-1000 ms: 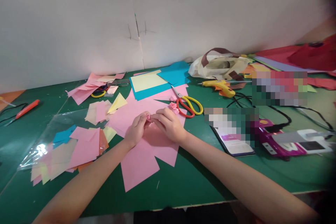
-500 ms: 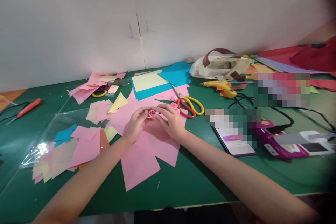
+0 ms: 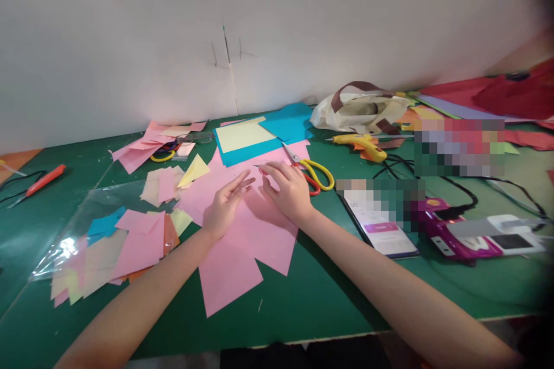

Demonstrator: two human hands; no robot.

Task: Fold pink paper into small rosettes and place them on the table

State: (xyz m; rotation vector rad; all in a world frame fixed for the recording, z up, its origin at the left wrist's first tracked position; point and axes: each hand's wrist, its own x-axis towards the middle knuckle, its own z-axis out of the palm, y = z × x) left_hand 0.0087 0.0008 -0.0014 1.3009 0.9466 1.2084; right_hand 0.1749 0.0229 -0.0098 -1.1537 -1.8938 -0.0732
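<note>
My left hand [image 3: 225,204] is raised over overlapping pink paper sheets [image 3: 229,277], its fingers extended and holding nothing. Opposite it, my right hand [image 3: 288,187] has curled fingers, with a small pink paper rose [image 3: 262,171] mostly hidden at the fingertips. A thin dark tip beside those fingertips is too small to name. Scissors with red and yellow handles [image 3: 322,174] lie just beyond the right hand, their blades pointing away and left. That hand covers part of the red handle.
A clear plastic sleeve [image 3: 104,199] and paper scraps [image 3: 141,242] lie left. Blue sheets [image 3: 288,124] are behind. To the right are a yellow glue gun [image 3: 363,144], a cloth bag [image 3: 329,115], a phone [image 3: 376,239], a purple power strip [image 3: 441,242] and black cables [image 3: 463,187].
My left hand has let go of the pink paper rose and its fingers have straightened. My right hand has moved slightly right and covers the spot where small pink pieces showed.
</note>
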